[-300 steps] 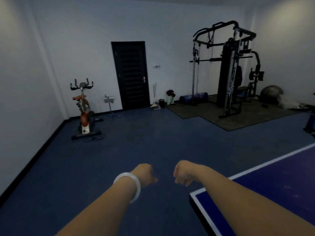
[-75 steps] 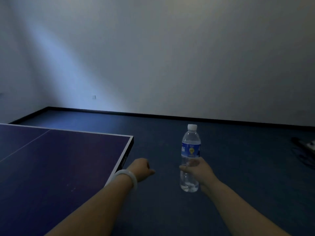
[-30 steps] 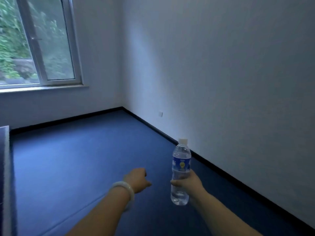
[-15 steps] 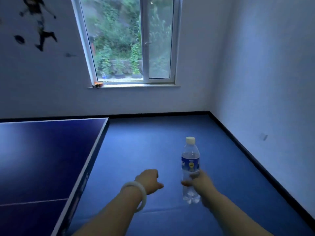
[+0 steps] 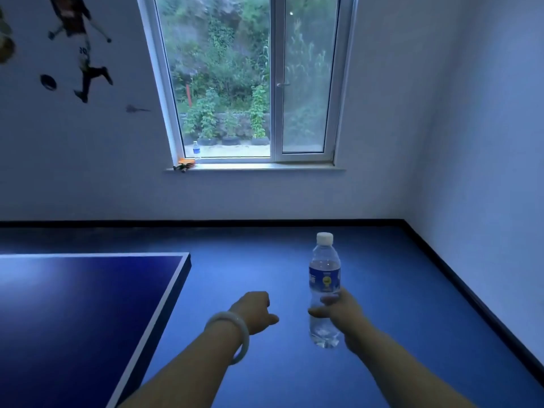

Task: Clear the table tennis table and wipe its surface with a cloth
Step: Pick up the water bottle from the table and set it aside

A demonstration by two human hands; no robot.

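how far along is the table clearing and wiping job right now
Done: the visible corner of the dark blue table tennis table carries nothing, and a small bottle and orange paddles sit on the white windowsill. In hand: the right hand grips a clear plastic water bottle with a blue label, off the table; the left hand is curled, holding nothing. Left: wiping; no cloth is visible.

A clear water bottle [image 5: 324, 278] with a white cap and blue label stands upright in the right hand [image 5: 341, 312], beside the dark-blue table tennis table [image 5: 73, 313].
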